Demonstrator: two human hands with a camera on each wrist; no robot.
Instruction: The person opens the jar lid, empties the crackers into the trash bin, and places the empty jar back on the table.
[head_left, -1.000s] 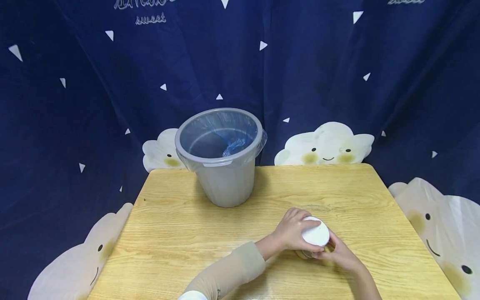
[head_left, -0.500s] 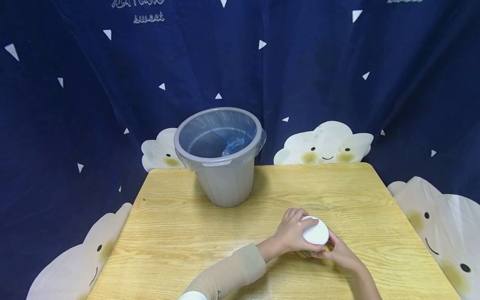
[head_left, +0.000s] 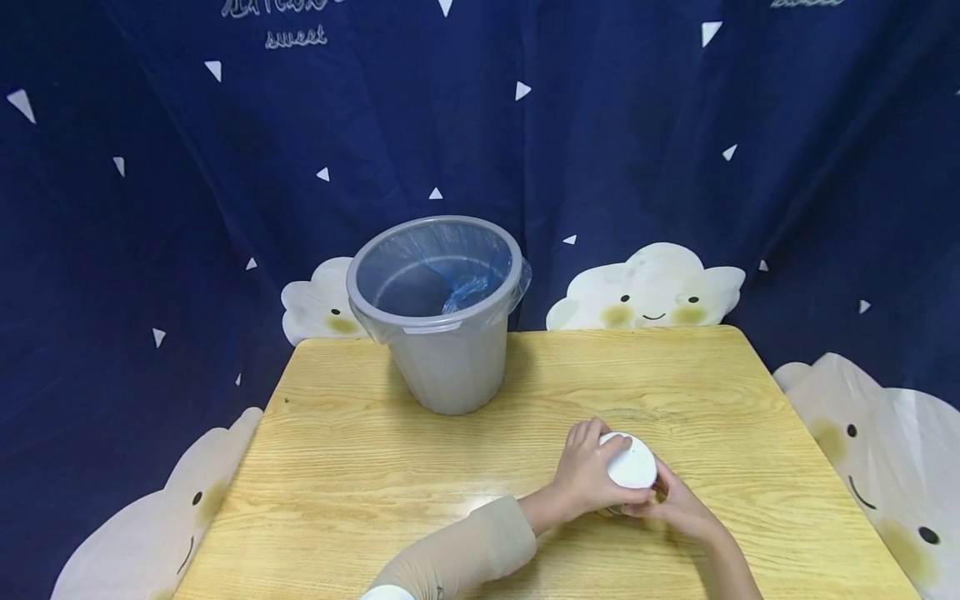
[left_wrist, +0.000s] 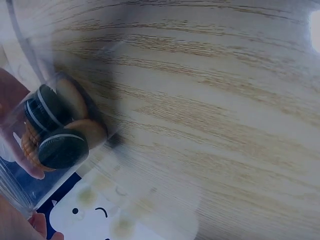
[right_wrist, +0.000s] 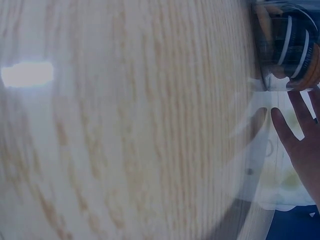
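A clear jar (left_wrist: 67, 125) with a white lid (head_left: 632, 464) stands upright at the right front of the table. Through its wall show dark sandwich cookies (left_wrist: 64, 148) with pale filling and several tan round biscuits (left_wrist: 90, 131). My left hand (head_left: 588, 473) grips the lid from the left, thumb along the near edge and fingers over the far side. From the right, my right hand (head_left: 678, 504) holds the jar body below the lid. In the right wrist view its spread fingers (right_wrist: 300, 112) are at the jar wall. The hands cover most of the jar in the head view.
A grey bin (head_left: 453, 367) lined with a clear bag stands at the back of the wooden table (head_left: 360, 467). Bluish plastic (head_left: 467, 293) lies inside it. Behind hangs a dark blue curtain (head_left: 630, 167) with clouds and triangles.
My left hand has turned slightly on the lid, its wrist shifting a little to the right and its fingers drawing back from the lid's top. The right hand and the jar hold nearly still.
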